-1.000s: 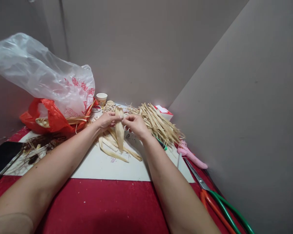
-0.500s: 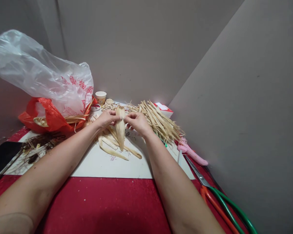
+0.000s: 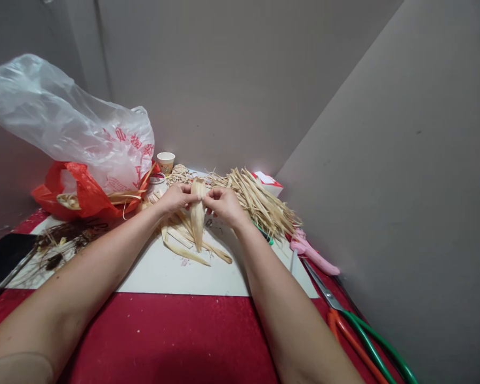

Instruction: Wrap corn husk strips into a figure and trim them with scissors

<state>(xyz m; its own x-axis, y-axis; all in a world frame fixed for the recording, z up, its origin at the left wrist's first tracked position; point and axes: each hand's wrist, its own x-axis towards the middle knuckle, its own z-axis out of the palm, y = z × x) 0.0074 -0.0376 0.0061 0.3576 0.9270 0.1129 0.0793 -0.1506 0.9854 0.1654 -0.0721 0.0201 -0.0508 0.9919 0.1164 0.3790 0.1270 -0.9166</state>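
Note:
A pale, dry corn husk point(image 3: 198, 224) hangs upright between my two hands, its narrow end pointing down. My left hand point(image 3: 176, 198) pinches it at the left edge, above the middle. From the other side my right hand point(image 3: 224, 205) grips the same husk, its thumb and finger meeting the left fingers at a narrow gathered spot. Loose husk strips point(image 3: 186, 253) lie just below on the white board point(image 3: 176, 280). Right of my hands spreads a big bundle of dry husk strips point(image 3: 260, 202).
A clear plastic bag point(image 3: 76, 117) and a red bag point(image 3: 82, 186) stand at the left, beside a paper cup point(image 3: 166, 162). Dark dried roots or stems point(image 3: 60, 240) and a black flat device point(image 3: 6, 258) lie nearer. Scissors point(image 3: 336, 301) and a pink object point(image 3: 314, 255) are at the right.
My hands have stayed on the husk, and the right fingers have closed in against it and the left fingers. The whole view has shifted slightly.

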